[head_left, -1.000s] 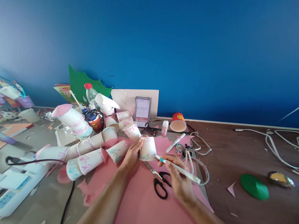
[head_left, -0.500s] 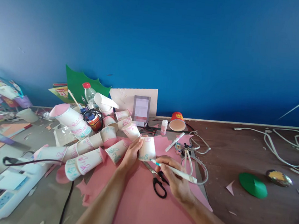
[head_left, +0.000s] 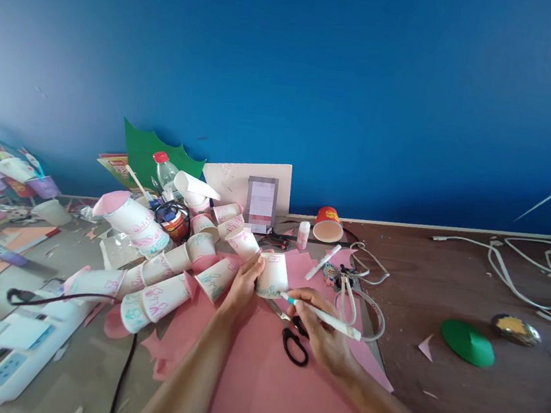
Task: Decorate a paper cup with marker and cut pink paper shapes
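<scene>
My left hand (head_left: pixel 246 279) is closed around the left side of a white paper cup (head_left: pixel 275 273). Pink marks sit near the cup's top and green-blue marks near its lower edge. In my right hand (head_left: pixel 319 321) a white marker (head_left: pixel 336 323) is pinched, its teal tip at the cup's lower right edge. Scissors with black handles (head_left: pixel 295 348) lie under and beside the right hand, on a large pink paper sheet (head_left: pixel 283 400). To the left lie several paper cups with pink and green drawings, one of them a cup with green marks (head_left: pixel 216 278) close to my left hand.
A second marker (head_left: pixel 323 262), a small white bottle (head_left: pixel 302 236) and a red cup (head_left: pixel 328 224) lie beyond my hands. White cables (head_left: pixel 521 274) and a green paper cone (head_left: pixel 467 342) are at right. A power strip (head_left: pixel 13 362) and black cord (head_left: pixel 124 375) lie at left.
More green-blue marks show along the cup's lower edge. The marker and both hands have barely shifted; the view has moved slightly.
</scene>
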{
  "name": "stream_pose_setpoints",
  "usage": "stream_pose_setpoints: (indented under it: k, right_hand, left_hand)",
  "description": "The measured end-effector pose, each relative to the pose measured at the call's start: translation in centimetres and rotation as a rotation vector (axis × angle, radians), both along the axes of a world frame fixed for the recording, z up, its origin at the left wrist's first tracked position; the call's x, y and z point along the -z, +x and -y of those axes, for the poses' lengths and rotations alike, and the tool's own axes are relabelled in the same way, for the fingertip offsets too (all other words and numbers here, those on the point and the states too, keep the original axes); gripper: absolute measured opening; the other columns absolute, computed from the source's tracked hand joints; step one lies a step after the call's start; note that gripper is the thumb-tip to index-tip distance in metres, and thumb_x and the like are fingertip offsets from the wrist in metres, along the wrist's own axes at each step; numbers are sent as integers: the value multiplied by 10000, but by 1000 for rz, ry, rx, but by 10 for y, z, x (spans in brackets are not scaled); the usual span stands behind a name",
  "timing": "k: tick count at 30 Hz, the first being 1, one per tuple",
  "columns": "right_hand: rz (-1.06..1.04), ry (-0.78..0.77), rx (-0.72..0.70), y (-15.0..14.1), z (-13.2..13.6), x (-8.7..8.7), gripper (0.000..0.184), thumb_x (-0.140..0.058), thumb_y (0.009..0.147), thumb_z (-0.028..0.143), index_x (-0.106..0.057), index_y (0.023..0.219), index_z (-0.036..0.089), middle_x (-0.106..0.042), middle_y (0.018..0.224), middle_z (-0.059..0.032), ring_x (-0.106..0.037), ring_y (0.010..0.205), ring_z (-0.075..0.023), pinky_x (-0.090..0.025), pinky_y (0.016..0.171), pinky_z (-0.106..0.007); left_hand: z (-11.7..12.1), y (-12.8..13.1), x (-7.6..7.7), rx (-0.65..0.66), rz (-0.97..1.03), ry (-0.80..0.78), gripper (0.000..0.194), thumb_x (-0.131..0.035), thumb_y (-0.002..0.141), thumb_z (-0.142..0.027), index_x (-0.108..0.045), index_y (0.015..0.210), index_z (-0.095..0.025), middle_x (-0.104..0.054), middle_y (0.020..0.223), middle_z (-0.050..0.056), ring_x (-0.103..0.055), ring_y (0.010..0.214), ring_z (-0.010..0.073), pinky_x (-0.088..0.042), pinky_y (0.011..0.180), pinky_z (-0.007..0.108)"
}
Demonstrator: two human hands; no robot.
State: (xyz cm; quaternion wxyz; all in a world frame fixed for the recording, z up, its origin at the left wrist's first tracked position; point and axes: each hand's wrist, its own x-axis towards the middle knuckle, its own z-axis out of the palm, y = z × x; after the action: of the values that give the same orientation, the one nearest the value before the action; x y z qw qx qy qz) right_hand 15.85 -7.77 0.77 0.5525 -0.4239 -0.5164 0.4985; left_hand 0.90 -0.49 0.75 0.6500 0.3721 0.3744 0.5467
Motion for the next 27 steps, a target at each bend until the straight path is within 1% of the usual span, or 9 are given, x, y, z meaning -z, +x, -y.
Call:
stream_pose_setpoints:
  k: [2, 4, 9, 13, 16, 19, 21, 24, 27]
  right_hand:
    - [3, -9, 74, 2, -1, 1, 274, -530, 879, 443, -648, 896, 196, -634, 680, -30, -570, 586, -157, -442, 476, -246]
    - [-11, -11, 87, 3, -1, 1, 284, -541, 867, 455, -652, 885, 194, -636, 677, -31, -586, 617, -169, -455, 498, -253]
    - [-33, -44, -36, 2, 1, -2, 291, -558, 847, 467, -650, 878, 194, -597, 658, -6, -512, 489, -129, -412, 435, -248]
    - [-46, -56, -65, 0, 2, -4, 282, -556, 839, 475, -635, 859, 205, -571, 620, 6, -506, 468, -132, -410, 426, -254]
    - [-13, -52, 34, 2, -1, -3, 295, -552, 838, 481, -645, 849, 201, -599, 634, -11, -530, 506, -145, -422, 437, -252]
    - [-8, -33, 147, 4, -3, -2, 272, -560, 840, 456, -652, 832, 201, -626, 653, -23, -568, 607, -166, -455, 504, -253]
    - [-36, -50, 123, 5, -3, -1, 264, -564, 838, 450, -654, 833, 202, -622, 645, -20, -569, 608, -166, -459, 502, -253]
    - [-81, -80, 19, 3, -1, -3, 303, -566, 825, 490, -654, 839, 201, -602, 625, -13, -549, 537, -157, -449, 444, -256]
    - [-88, -88, -30, 1, 1, -5, 319, -570, 815, 510, -644, 835, 201, -583, 615, -6, -526, 484, -143, -442, 419, -260]
  left_hand:
    - [0, 1, 1, -1, 27, -3, 429, -691, 747, -442, -685, 1057, -145, -697, 1009, 86, -610, 993, 258, -454, 806, 312]
    - [-1, 0, 2, -2, 35, -6, 431, -691, 749, -438, -682, 1060, -140, -695, 1018, 90, -611, 987, 257, -455, 805, 315]
    - [-2, -3, 7, 7, 19, -7, 427, -678, 767, -450, -681, 1067, -146, -686, 1056, 88, -608, 987, 246, -455, 776, 296]
    - [-1, -3, 4, 1, 29, -20, 441, -708, 740, -457, -692, 1050, -143, -691, 1035, 92, -602, 993, 251, -458, 777, 301]
    - [0, -1, 2, -11, 49, -24, 443, -722, 728, -451, -696, 1039, -137, -694, 1020, 96, -601, 1002, 256, -462, 804, 314]
    - [-1, 0, 2, 4, 81, -25, 434, -725, 729, -424, -688, 1062, -149, -696, 1018, 92, -604, 1011, 258, -465, 830, 331]
    - [-1, 1, 2, 6, 86, -19, 414, -720, 735, -406, -687, 1067, -161, -697, 1026, 90, -604, 1015, 257, -466, 839, 336]
    - [0, 1, 1, -3, 67, -15, 415, -709, 741, -409, -686, 1070, -157, -698, 1025, 90, -603, 1020, 264, -466, 846, 344]
    - [0, 0, -1, -16, 38, -12, 438, -725, 723, -421, -692, 1058, -142, -700, 1015, 98, -599, 1027, 272, -466, 845, 340]
